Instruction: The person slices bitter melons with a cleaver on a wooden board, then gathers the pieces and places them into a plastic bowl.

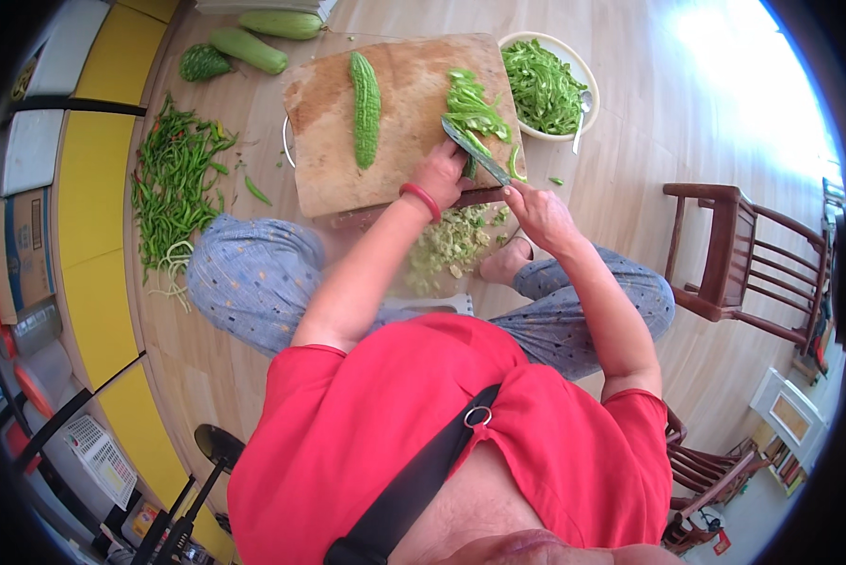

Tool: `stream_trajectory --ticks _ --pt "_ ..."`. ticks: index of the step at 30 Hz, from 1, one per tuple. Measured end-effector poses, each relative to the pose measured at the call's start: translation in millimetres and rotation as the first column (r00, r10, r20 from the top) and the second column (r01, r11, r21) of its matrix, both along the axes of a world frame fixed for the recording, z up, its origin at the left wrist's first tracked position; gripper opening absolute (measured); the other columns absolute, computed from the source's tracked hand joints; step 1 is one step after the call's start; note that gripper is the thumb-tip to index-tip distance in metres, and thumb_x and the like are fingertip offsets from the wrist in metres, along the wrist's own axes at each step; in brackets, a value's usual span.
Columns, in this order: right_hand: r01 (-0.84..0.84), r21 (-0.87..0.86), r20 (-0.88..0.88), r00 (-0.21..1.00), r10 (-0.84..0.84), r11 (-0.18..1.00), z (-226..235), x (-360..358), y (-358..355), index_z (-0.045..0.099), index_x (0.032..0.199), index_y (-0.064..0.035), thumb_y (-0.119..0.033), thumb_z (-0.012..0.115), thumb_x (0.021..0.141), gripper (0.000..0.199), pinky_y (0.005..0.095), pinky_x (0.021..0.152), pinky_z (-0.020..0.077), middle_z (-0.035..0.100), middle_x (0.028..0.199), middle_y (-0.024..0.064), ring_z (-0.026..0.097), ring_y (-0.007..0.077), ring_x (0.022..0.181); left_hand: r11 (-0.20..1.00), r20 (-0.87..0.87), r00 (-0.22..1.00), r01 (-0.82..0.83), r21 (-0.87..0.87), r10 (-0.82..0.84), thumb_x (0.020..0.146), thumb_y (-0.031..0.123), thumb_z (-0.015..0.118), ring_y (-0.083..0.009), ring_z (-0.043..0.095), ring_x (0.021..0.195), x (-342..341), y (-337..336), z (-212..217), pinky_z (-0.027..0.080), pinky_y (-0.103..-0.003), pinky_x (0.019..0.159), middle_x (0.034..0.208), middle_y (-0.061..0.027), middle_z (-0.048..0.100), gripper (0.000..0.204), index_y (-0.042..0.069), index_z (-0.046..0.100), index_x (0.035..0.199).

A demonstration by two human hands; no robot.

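The kitchen knife (pixel 480 154) is gripped by its handle in the right hand (pixel 542 216), whose grip is wrapped around it at the near right corner of the wooden cutting board (pixel 324 108). The blade is held slantwise, its tip directed forward and to the left, just in front of the left hand (pixel 439 173). That hand is set down at the near edge of the board, with its fingers bent toward the blade. A green piece (pixel 470 168) is partly seen between fingers and blade, but whether it is pinched there cannot be told (the contact is largely covered by the knife).

Sliced bitter melon (pixel 473 108) is spread just beyond the blade, on the right part of the board. 1 whole bitter melon (pixel 366 111) is placed forward and to the left of the left hand, apart from it, its long axis directed roughly away from the person; that line is not shared by the slanted blade. It is reached more closely by the left hand than by the right. More green slices (pixel 541 89) are held in the round bowl (pixel 585 71) beside the board's right edge.
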State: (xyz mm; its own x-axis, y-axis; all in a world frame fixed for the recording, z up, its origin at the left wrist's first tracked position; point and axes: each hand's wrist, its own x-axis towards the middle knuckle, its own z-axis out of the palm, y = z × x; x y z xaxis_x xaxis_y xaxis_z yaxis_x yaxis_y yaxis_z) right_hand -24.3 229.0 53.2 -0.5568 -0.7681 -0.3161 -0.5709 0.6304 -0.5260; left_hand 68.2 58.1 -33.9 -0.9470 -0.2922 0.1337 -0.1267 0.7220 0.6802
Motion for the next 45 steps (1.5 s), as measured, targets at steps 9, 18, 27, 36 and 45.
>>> stream_trajectory --ticks 9,18,27,36,45 --pt "-0.038 -0.061 0.001 0.999 0.038 0.997 -31 -14 -17 0.055 0.088 -0.0031 -0.035 0.04 0.092 0.036 0.0509 0.061 0.0442 0.059 0.069 0.0236 0.057 0.0425 0.067 1.0 0.039 0.999 0.009 0.024 -0.01 0.066 0.006 0.066 -0.0339 0.048 0.108 7 5 6 0.044 -0.039 0.089 0.117 -0.0158 0.049 0.047 0.001 0.053 0.112" --pt "-0.024 0.047 -0.001 1.0 0.024 0.999 -11 2 -16 0.053 0.089 -0.0024 -0.037 0.039 0.092 0.038 0.0509 0.063 0.0445 0.058 0.069 0.0259 0.058 0.0429 0.071 0.997 -0.035 0.999 -0.03 0.065 0.032 0.063 0.009 0.07 -0.0321 0.052 0.1 6 2 -5 0.047 -0.039 0.084 0.114 -0.014 0.05 0.049 0.003 0.056 0.109" --pt "-0.036 0.009 0.0 0.999 0.036 0.999 -1 6 -19 0.054 0.087 -0.0019 -0.036 0.039 0.093 0.038 0.0515 0.065 0.0435 0.058 0.069 0.0261 0.057 0.0435 0.071 0.998 -0.036 0.999 -0.025 0.054 0.027 0.064 0.009 0.07 -0.032 0.053 0.099 6 1 -11 0.047 -0.039 0.082 0.112 -0.0143 0.051 0.044 0.004 0.057 0.106" --pt "-0.009 -0.001 -0.021 1.0 0.009 1.0 -33 -2 -30 0.056 0.083 -0.001 -0.036 0.038 0.093 0.04 0.051 0.065 0.0439 0.058 0.067 0.0255 0.057 0.0434 0.07 1.0 -0.056 0.998 -0.026 -0.002 0.025 0.061 0.01 0.071 -0.0317 0.052 0.096 5 4 -12 0.047 -0.039 0.082 0.109 -0.013 0.052 0.041 0.004 0.059 0.1" --pt "-0.033 0.072 -0.042 0.998 0.036 0.997 -23 2 -27 0.057 0.09 -0.0024 -0.034 0.038 0.093 0.037 0.0508 0.064 0.0435 0.058 0.069 0.0259 0.057 0.0437 0.07 0.998 -0.146 0.988 -0.055 0.033 0.059 0.061 0.012 0.072 -0.032 0.051 0.096 8 4 -23 0.047 -0.04 0.081 0.106 -0.0131 0.053 0.04 0.004 0.061 0.099"
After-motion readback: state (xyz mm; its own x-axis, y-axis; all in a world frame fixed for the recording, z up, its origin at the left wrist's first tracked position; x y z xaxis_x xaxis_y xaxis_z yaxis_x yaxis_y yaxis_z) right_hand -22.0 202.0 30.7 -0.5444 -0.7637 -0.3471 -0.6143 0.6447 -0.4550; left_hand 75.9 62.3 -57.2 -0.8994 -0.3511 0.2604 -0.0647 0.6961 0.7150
